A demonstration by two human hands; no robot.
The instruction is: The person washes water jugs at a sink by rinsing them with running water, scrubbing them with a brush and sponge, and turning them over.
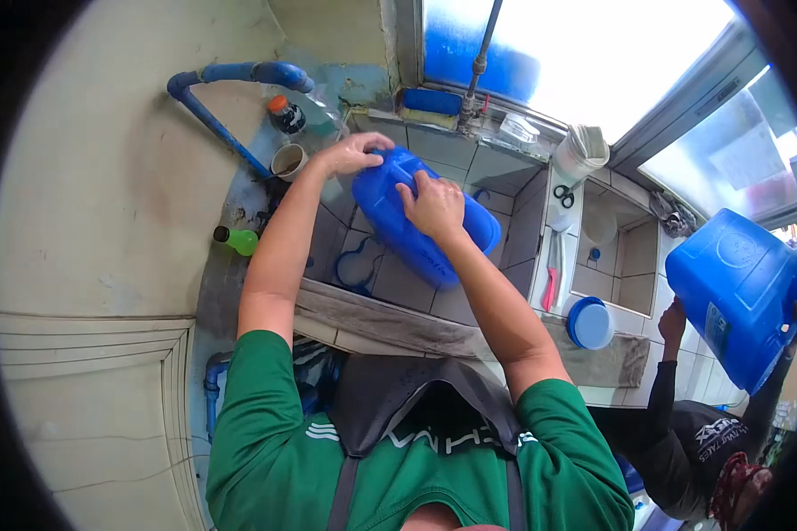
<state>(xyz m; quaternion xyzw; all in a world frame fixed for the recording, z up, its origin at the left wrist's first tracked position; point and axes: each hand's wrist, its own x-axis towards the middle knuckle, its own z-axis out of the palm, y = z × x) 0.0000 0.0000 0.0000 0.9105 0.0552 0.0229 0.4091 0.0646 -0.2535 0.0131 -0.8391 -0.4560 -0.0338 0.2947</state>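
A blue plastic container (416,226) lies tilted inside a tiled basin (434,146), with dark writing on its side. My left hand (356,154) is at the container's upper left end, fingers bent over the edge; whether it grips anything there is hidden. On the container's upper face rests my right hand (434,202), its fingers partly spread. A blue ring-shaped piece (356,268) lies in the basin below and left of the container. Water seems to fall from the blue pipe (294,76) beside my left hand.
At right, a co-worker (708,438) holds up another blue container (739,288). Scissors (564,195), a pink-handled brush (550,288) and a round blue tub (591,324) sit on the ledge. A green bottle (236,240), a cup (289,162) and an orange-capped bottle (285,115) stand left.
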